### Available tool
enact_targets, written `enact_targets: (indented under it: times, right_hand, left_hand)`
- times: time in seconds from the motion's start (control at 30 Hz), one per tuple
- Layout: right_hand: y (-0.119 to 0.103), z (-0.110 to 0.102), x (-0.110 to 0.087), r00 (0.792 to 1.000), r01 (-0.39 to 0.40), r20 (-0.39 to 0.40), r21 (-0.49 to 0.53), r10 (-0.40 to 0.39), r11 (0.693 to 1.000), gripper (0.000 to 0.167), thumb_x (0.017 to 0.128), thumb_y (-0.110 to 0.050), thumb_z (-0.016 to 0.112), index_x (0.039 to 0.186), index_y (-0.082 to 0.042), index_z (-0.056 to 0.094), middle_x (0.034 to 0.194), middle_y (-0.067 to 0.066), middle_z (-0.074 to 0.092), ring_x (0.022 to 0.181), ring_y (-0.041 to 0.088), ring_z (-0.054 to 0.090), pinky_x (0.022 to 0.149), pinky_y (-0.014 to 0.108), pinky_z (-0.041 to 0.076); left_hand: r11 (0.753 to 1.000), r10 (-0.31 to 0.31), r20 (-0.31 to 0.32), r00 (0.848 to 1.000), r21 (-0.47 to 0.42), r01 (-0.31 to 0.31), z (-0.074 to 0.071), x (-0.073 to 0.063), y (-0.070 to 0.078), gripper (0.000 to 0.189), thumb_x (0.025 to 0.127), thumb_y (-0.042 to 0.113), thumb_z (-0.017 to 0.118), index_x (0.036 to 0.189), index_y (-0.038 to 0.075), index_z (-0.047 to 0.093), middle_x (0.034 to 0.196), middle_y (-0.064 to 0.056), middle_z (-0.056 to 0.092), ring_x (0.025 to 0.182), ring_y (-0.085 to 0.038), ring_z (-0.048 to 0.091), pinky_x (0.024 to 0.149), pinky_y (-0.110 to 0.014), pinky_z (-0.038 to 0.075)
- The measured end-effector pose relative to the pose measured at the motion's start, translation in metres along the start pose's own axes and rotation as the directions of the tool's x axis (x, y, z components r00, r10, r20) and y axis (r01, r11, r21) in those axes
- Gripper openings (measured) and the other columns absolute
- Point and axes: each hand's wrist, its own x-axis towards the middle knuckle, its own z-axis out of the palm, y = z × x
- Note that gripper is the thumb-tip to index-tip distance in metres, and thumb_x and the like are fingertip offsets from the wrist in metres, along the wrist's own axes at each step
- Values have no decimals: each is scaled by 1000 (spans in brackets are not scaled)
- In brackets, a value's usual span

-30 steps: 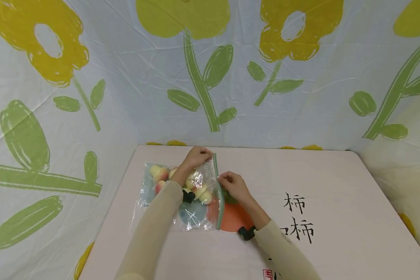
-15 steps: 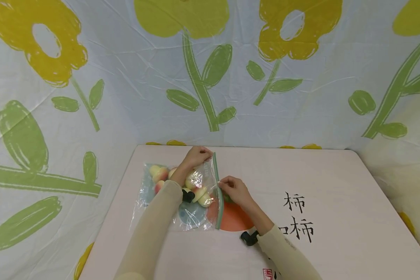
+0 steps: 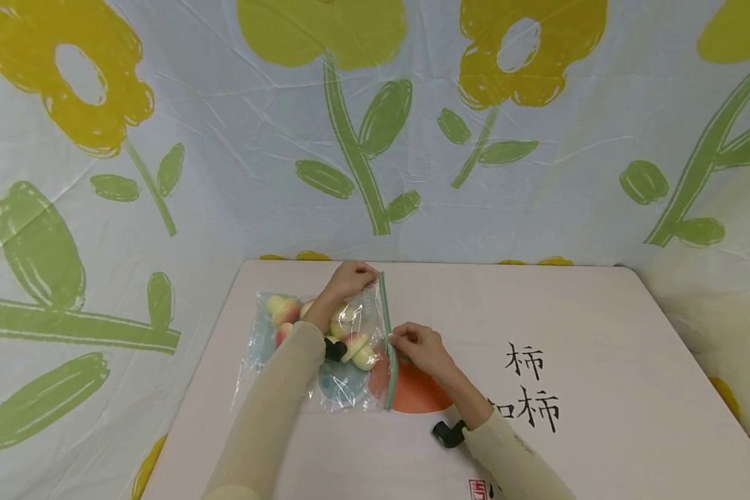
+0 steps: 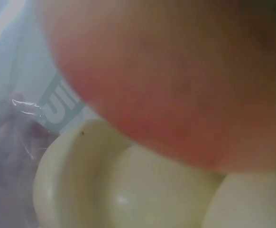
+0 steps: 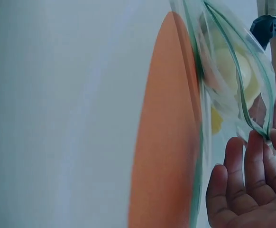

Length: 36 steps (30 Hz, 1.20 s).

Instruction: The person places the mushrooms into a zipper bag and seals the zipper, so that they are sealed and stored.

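A clear zip bag (image 3: 372,297) lies flat on the table, its green zip strip (image 3: 392,382) to the right. Several pale yellow, two-lobed toy fruits (image 3: 365,357) with red blushes fill it; in the left wrist view, yellow lobes (image 4: 147,185) show close up below a large pink-red round surface. My left hand (image 3: 350,278) pinches the bag near the strip's far end. At mid-strip, my right hand (image 3: 421,351) grips the zip between thumb and finger. The right wrist view shows two green zip edges (image 5: 240,90) standing apart, with fingertips at their lower end.
The pale pink table (image 3: 475,298) carries a printed orange persimmon (image 3: 421,392) and black characters (image 3: 537,410) right of the bag. A flowered cloth (image 3: 275,208) hangs behind and at the sides. Black wrist devices (image 3: 448,434) sit on both wrists.
My right hand has slid along the green zip strip towards me, from above its middle to about halfway. My left hand stays at the far end, and the bag lies in place.
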Motion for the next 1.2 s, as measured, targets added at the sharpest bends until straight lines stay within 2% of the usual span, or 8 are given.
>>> enact_targets:
  times: [0.13,0.3,0.43,0.57,0.67,0.8,1.0,1.2]
  right_hand:
    - [1,0,-5,1000,9,12,10,-9,1000,15,97,-19,67,99,-5,69,78,13,63,67,22,53,56,26,41]
    - [-1,-2,-11,996,31,82,25,-33,999,14,98,-11,65,101,3,68,80,25,62,68,36,55,56,26,41]
    - [-13,-6,-18,986,37,159,19,-39,999,14,99,-4,61,101,8,65,85,32,60,75,47,55,60,27,43]
    - [-20,-9,-23,976,43,212,9,-44,999,14,99,-3,60,99,10,64,84,33,58,78,51,53,62,29,43]
    - [-11,-10,-20,971,59,232,-14,-54,998,12,98,-6,62,96,5,66,82,28,61,77,46,56,63,30,45]
    - [2,-11,-17,965,65,257,-68,-46,996,10,96,-14,67,92,-5,69,82,19,66,76,32,61,67,34,49]
    - [5,-13,-19,961,63,278,-167,-14,984,10,94,-21,70,87,-12,70,79,5,67,72,15,58,64,27,47]
    - [5,-15,-23,914,91,403,-95,-45,991,16,95,-12,66,83,-2,69,73,14,65,61,17,54,54,22,42]
  left_hand:
    - [1000,-4,3,1000,15,4,0,-1,0,23,100,20,63,108,0,73,95,-8,72,87,-18,67,79,-29,54]
    - [1000,-15,0,1000,-11,15,1,-1,-1,22,100,17,63,108,-1,73,95,-9,72,86,-18,68,78,-28,55]
    - [998,-18,-7,1000,-57,18,1,0,-1,21,99,14,64,108,-4,72,95,-11,72,84,-17,68,77,-27,55]
    - [997,-25,-7,1000,-74,25,1,0,-1,21,99,14,65,108,-4,72,95,-11,72,83,-15,67,76,-26,55]
    - [997,-31,-2,1000,-76,31,1,0,0,22,99,14,64,108,-4,72,96,-11,72,82,-15,67,76,-26,55]
    - [997,-33,3,999,-76,33,2,0,1,22,99,14,64,108,-4,72,97,-12,72,83,-15,67,76,-26,55]
    - [997,-27,3,1000,-66,27,2,-1,3,22,100,16,64,108,-3,72,96,-11,72,86,-19,68,78,-29,55]
    - [999,-27,0,1000,-35,27,3,-1,4,23,100,18,64,107,-2,73,95,-10,72,85,-19,68,78,-29,55]
